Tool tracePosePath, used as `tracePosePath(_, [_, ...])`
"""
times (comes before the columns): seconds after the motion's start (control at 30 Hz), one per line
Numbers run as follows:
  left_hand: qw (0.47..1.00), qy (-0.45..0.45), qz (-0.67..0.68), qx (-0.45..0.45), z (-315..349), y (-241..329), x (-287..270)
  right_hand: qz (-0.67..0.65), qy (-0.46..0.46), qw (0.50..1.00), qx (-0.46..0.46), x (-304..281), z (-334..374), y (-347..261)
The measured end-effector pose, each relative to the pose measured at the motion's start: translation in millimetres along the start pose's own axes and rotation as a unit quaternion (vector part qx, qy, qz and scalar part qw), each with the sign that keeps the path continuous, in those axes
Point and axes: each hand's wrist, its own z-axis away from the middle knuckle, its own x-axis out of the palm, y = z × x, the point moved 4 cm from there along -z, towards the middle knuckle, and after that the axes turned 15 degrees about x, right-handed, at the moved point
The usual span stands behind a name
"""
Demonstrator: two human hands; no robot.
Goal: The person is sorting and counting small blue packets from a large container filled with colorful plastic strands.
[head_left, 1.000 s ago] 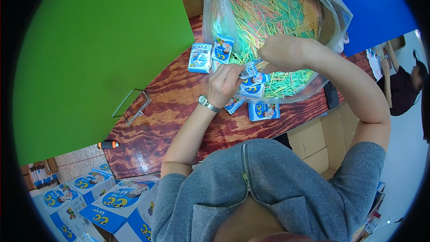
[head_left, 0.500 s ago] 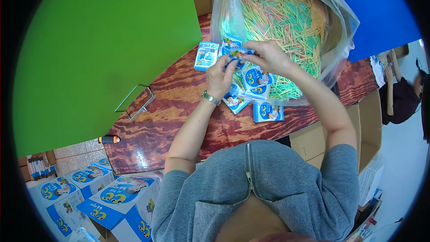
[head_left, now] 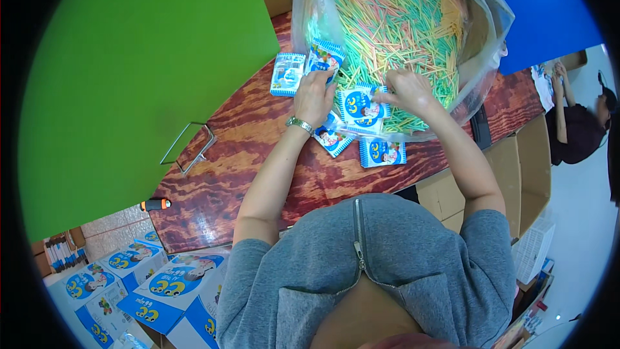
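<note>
My left hand (head_left: pixel 314 98) has its fingers closed on the lower edge of a blue-and-white snack packet (head_left: pixel 325 55), beside the clear plastic bag of sticks. Its thumb points toward the bag, and a metal watch circles the wrist. To the right, my right hand (head_left: pixel 413 94) is bent over another packet (head_left: pixel 363 108), thumb and fingers pinching its upper right edge. That packet lies over the bag's near edge. Another packet (head_left: pixel 288 74) lies back side up left of my left hand. Two more, a tilted packet (head_left: pixel 332 139) and a near packet (head_left: pixel 383 153), rest on the table.
Thin pastel sticks (head_left: pixel 400 32) fill the open plastic bag (head_left: pixel 445 130) on the wood-grain table (head_left: pixel 239 155). A green panel (head_left: pixel 148 90) stands left, a blue panel (head_left: pixel 549 13) right. Printed cartons (head_left: pixel 174 291) sit lower left; an open cardboard box (head_left: pixel 533 168) and another person (head_left: pixel 578 132) are at right.
My hands have moved apart. The packet they held between them is no longer there; my left hand is at the packet on the left, my right hand at the one on the bag's edge.
</note>
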Motion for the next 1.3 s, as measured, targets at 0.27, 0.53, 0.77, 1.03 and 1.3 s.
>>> tracePosePath(0.27, [0.990,0.021,-0.034,0.133,-13.1,61.4,-2.2,-0.114,0.162,0.973,-0.120,-10.7,18.2,6.2])
tracePosePath(0.53, [0.987,0.051,-0.010,0.152,-15.6,63.8,0.6,-0.259,0.107,0.952,-0.120,-19.7,25.6,0.8])
tracePosePath(0.77, [0.913,-0.087,0.382,-0.109,-11.7,51.5,9.0,-0.309,0.047,0.939,-0.147,-36.3,33.6,-8.6])
tracePosePath(1.03, [0.944,-0.015,0.317,-0.096,-7.5,58.1,21.0,-0.398,-0.027,0.913,-0.090,-33.3,35.4,18.1])
tracePosePath(1.3, [0.938,-0.053,0.336,-0.066,-16.4,87.3,16.0,-0.009,0.096,0.932,0.349,-10.7,-28.0,164.4])
